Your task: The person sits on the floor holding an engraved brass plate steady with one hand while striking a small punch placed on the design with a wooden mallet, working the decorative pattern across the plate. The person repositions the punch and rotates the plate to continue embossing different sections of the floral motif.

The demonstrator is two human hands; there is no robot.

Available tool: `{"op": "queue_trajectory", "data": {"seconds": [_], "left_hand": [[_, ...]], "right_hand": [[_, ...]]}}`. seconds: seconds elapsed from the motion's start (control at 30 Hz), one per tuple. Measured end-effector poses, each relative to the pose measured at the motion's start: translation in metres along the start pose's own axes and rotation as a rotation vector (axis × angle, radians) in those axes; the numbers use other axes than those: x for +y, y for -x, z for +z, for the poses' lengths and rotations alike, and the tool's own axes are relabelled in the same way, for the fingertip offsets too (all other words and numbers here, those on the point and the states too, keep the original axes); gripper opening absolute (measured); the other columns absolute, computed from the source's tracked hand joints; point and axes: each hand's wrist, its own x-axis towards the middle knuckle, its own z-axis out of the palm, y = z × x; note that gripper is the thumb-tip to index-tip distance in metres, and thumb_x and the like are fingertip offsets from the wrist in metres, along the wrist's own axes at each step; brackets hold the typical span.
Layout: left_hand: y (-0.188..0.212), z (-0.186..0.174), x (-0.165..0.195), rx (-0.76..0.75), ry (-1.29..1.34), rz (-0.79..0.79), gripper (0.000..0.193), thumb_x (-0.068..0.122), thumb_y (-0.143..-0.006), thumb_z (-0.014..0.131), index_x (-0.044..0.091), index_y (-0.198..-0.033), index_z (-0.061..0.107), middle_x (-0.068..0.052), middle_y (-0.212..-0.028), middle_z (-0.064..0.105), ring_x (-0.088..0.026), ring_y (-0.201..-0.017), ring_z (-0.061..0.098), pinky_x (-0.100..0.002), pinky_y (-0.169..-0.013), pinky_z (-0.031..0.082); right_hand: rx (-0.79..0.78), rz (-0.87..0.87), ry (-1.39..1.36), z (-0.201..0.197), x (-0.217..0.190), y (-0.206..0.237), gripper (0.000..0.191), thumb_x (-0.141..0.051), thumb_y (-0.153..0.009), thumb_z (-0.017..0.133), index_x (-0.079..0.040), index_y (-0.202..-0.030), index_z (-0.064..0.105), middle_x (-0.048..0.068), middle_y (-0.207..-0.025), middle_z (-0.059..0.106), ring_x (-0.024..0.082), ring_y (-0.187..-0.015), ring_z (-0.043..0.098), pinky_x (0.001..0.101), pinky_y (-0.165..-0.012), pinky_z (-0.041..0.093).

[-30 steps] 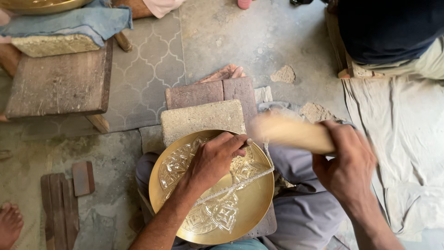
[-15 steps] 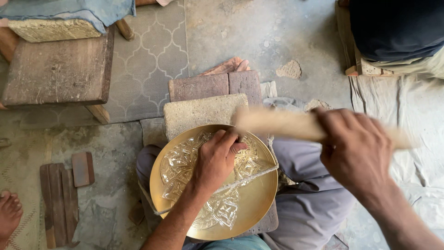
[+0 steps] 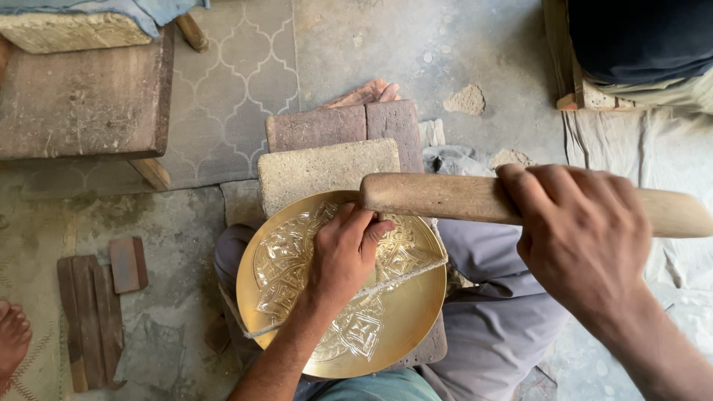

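Observation:
A round brass plate (image 3: 405, 327) with engraved patterns rests on my lap, tied across by a cord (image 3: 416, 266). My left hand (image 3: 343, 256) presses down on its centre, fingers closed around a small tool that is mostly hidden. My right hand (image 3: 583, 230) grips a thick wooden mallet (image 3: 438, 197), held level just above the plate's far rim, its blunt end over my left fingers. A stone block (image 3: 319, 171) sits right behind the plate.
Bricks (image 3: 338, 126) lie beyond the stone block. A low wooden stool (image 3: 82, 100) stands at upper left on a patterned mat. Wood pieces (image 3: 93, 312) lie at left beside another person's foot (image 3: 13, 338). A seated person (image 3: 639, 44) is at upper right.
My right hand has brought the mallet down and toward me, from raised at the right to just above my left hand. My left hand has stayed on the plate.

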Motion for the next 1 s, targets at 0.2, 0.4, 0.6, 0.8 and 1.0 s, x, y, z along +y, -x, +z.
{"op": "queue_trajectory", "data": {"seconds": [0.2,0.4,0.6,0.8,1.0], "left_hand": [[0.001,-0.001,-0.002,-0.004,0.027,0.045,0.025,0.024,-0.098,0.070,0.005,-0.115,0.066,-0.009,-0.092,0.068,-0.023,-0.079,0.073,-0.036,-0.063,0.059],[-0.011,-0.009,-0.001,-0.081,-0.003,0.106,0.028,0.020,-0.094,0.076,0.007,-0.116,0.064,-0.007,-0.090,0.066,-0.023,-0.076,0.070,-0.038,-0.063,0.056],[-0.014,-0.013,0.002,-0.116,0.001,0.111,0.035,0.018,-0.093,0.076,0.008,-0.123,0.062,-0.008,-0.090,0.065,-0.025,-0.077,0.070,-0.038,-0.063,0.055],[-0.012,-0.011,-0.003,-0.115,-0.009,0.120,0.029,0.020,-0.094,0.077,0.009,-0.117,0.063,-0.008,-0.092,0.066,-0.025,-0.077,0.070,-0.038,-0.064,0.056],[-0.008,-0.009,-0.002,-0.076,0.008,0.078,0.028,0.018,-0.095,0.074,0.005,-0.118,0.065,-0.009,-0.090,0.067,-0.025,-0.077,0.071,-0.038,-0.064,0.057]], "right_hand": [[-0.025,0.155,-0.141,0.002,-0.005,0.009,0.036,-0.010,-0.084,0.069,-0.009,-0.120,0.066,0.010,-0.099,0.070,0.029,-0.087,0.066,0.0405,-0.076,0.051],[-0.010,0.144,-0.018,0.005,0.005,0.015,0.047,-0.001,-0.077,0.073,-0.009,-0.123,0.069,0.010,-0.099,0.072,0.030,-0.088,0.069,0.0443,-0.079,0.054],[0.014,0.446,-0.691,0.015,0.007,0.022,0.048,-0.005,-0.082,0.072,-0.003,-0.128,0.057,0.015,-0.110,0.070,0.029,-0.099,0.071,0.0397,-0.085,0.056],[0.025,0.125,-0.173,0.018,0.006,0.012,0.043,0.004,-0.080,0.072,-0.003,-0.122,0.063,0.018,-0.106,0.074,0.033,-0.093,0.072,0.0427,-0.078,0.056],[0.123,0.144,-0.275,0.024,0.000,0.007,0.035,-0.004,-0.090,0.071,-0.003,-0.123,0.063,0.014,-0.106,0.070,0.029,-0.091,0.069,0.0397,-0.078,0.054]]}}
